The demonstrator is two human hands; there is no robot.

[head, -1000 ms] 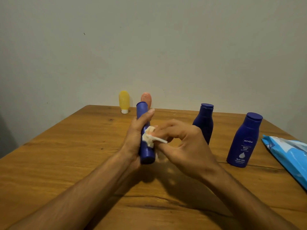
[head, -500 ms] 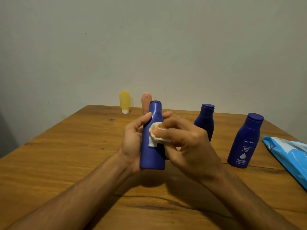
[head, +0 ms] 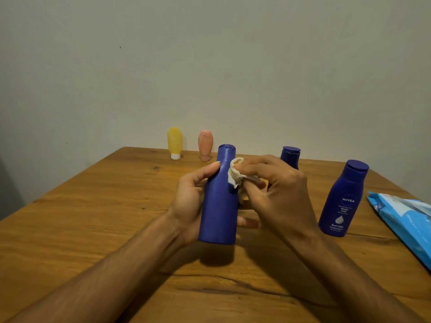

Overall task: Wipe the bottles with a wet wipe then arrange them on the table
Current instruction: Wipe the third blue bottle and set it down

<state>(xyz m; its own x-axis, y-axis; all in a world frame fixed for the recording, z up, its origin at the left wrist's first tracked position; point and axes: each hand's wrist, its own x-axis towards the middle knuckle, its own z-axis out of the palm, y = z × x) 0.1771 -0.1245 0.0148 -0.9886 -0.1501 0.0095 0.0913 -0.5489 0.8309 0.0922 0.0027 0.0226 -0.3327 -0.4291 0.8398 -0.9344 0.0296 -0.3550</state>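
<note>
My left hand [head: 190, 201] grips a dark blue bottle [head: 219, 206] upright above the middle of the wooden table [head: 93, 217], its plain back toward me. My right hand [head: 279, 194] pinches a crumpled white wet wipe [head: 235, 174] against the bottle's neck, just below the cap. A second blue bottle [head: 290, 156] stands behind my right hand, mostly hidden. A third blue bottle [head: 341, 199], with a white label, stands upright to the right.
A yellow tube [head: 174, 142] and a peach tube [head: 205, 145] stand cap-down at the table's far edge by the wall. A light blue wet-wipe pack [head: 405, 220] lies at the right edge of the table.
The held bottle has turned from its narrow side to its broad back and now stands more upright. The wipe has moved up from the bottle's middle to its neck.
</note>
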